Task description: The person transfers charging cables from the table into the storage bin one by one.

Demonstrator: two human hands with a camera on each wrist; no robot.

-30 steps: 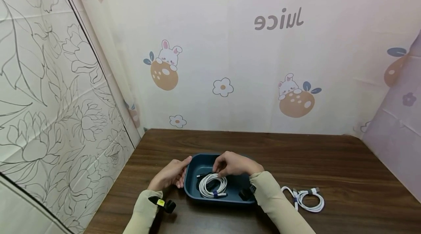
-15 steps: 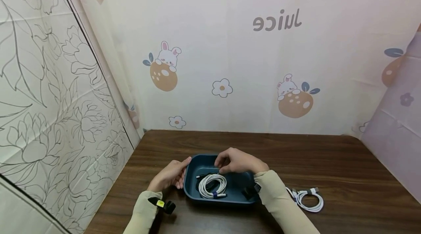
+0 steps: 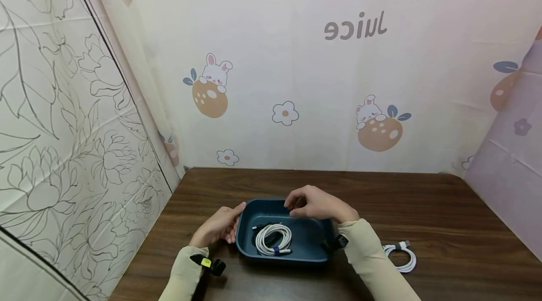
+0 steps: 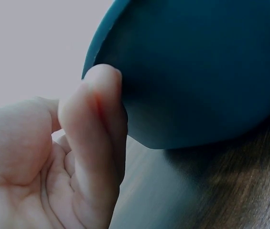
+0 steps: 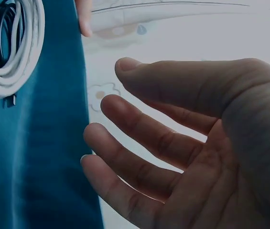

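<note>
A dark blue rectangular tray [image 3: 306, 237] rests on the wooden table. In its left part lies a coiled white cable [image 3: 261, 241] bound with a blue tie, over a coiled black cable [image 3: 273, 238]. My left hand [image 3: 218, 226] grips the tray's left rim, thumb at the top edge and fingers against the outer wall. Over the tray's back right part hovers my right hand [image 3: 319, 204], its fingers loosely bent and apart. The right wrist view shows nothing between the thumb and fingers [image 5: 139, 167].
Another white cable [image 3: 413, 261], coiled with a dark tie, lies on the table [image 3: 449, 225] to the right, partly behind the right sleeve [image 3: 372, 254]. A printed curtain [image 3: 254, 80] hangs along the table's back edge, and a floral sheet [image 3: 84, 150] hangs at the left.
My right hand has risen off the white coil in the tray and moved right and back. The left hand keeps its grip on the rim. My right sleeve now covers more of the cable on the table.
</note>
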